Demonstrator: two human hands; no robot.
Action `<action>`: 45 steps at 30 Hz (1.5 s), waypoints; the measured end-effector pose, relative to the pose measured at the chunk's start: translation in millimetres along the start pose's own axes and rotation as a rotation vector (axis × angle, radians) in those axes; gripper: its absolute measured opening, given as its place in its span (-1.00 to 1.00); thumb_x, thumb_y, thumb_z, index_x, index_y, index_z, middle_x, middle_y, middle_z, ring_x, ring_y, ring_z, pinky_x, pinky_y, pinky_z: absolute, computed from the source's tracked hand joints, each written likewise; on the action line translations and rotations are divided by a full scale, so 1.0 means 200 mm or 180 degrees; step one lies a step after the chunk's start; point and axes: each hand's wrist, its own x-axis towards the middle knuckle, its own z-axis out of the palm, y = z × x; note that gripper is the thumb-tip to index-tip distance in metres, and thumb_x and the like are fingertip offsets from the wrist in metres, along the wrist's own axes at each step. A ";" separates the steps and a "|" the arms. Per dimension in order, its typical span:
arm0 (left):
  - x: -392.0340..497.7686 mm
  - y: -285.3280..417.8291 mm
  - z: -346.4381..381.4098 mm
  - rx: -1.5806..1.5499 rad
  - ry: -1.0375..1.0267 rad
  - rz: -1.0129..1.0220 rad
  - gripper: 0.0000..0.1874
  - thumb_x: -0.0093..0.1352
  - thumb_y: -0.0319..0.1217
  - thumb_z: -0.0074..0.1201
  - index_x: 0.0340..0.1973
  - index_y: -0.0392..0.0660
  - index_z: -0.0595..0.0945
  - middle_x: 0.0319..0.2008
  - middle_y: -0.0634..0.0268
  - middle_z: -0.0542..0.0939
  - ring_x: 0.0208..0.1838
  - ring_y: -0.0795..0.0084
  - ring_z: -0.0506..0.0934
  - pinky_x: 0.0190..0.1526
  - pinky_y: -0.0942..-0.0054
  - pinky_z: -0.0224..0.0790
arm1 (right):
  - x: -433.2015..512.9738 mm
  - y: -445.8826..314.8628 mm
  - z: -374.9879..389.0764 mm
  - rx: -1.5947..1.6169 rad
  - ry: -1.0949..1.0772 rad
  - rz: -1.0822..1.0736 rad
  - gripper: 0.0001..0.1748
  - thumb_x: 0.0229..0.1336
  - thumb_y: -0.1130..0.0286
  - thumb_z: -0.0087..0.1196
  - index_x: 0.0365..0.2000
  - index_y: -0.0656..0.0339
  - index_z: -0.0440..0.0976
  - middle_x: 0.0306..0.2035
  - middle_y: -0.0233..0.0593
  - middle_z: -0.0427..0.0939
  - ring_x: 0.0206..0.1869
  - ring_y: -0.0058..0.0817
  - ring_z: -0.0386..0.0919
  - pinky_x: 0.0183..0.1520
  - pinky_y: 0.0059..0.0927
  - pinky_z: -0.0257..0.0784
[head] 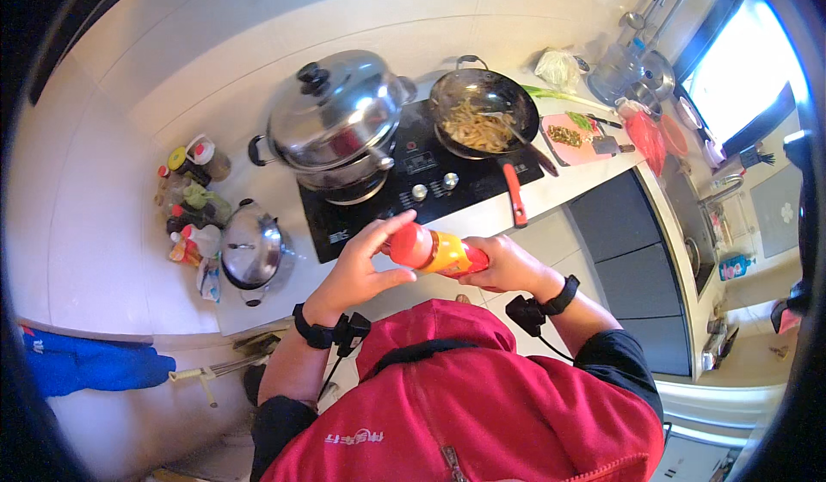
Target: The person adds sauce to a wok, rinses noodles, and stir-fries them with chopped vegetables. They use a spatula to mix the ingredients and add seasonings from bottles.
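My right hand (506,263) grips a seasoning bottle (452,254) with a yellow and red label, tilted over the counter's front edge. Its red cap (406,244) faces left. Around that cap my left hand (361,266) has thumb and fingers spread; whether a finger touches it is hard to see. Beyond the hands, a black wok (523,105) on the induction cooktop (413,159) holds cooked strips of food (474,127) and a spatula (532,146). A large lidded steel steamer pot (335,114) occupies the cooktop's left side.
A red handle (515,195) juts over the counter edge. Right of the wok lies a pink cutting board (574,140) with chopped food and a cleaver (606,145). At left stand a smaller lidded pot (251,246) and several seasoning bottles (210,156).
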 end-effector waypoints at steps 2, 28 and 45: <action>0.19 0.03 0.16 0.0417 -0.0242 -0.0020 -0.24 0.10 -0.30 0.45 0.18 -0.16 0.45 0.03 0.17 0.49 -0.03 0.34 0.52 -0.02 0.44 0.41 | -0.06 0.12 -0.19 -0.0194 0.0062 -0.0165 -0.49 -0.14 0.33 0.36 -0.09 0.14 0.51 -0.34 -0.03 0.63 -0.25 -0.05 0.61 -0.14 -0.20 0.52; 0.85 -0.16 0.75 0.1218 -0.0073 -0.0336 -0.57 0.12 -0.29 0.43 -0.33 -0.13 0.44 -0.34 0.25 0.54 -0.28 0.34 0.52 -0.22 0.41 0.35 | -0.22 0.72 -0.86 -0.0947 -0.0052 0.0422 -0.49 -0.15 0.16 0.31 -0.17 0.18 0.50 -0.42 0.08 0.59 -0.31 0.05 0.59 -0.23 -0.08 0.49; 0.15 -0.71 0.56 0.0636 0.1093 -0.0937 -0.59 0.26 -0.42 0.22 0.05 -0.08 0.58 -0.10 0.17 0.61 -0.17 0.36 0.58 -0.18 0.46 0.48 | 0.14 0.46 -1.25 -0.2783 0.0544 0.0574 -0.39 -0.12 0.44 0.33 0.03 0.25 0.42 -0.32 0.04 0.62 -0.26 -0.09 0.64 -0.25 -0.27 0.53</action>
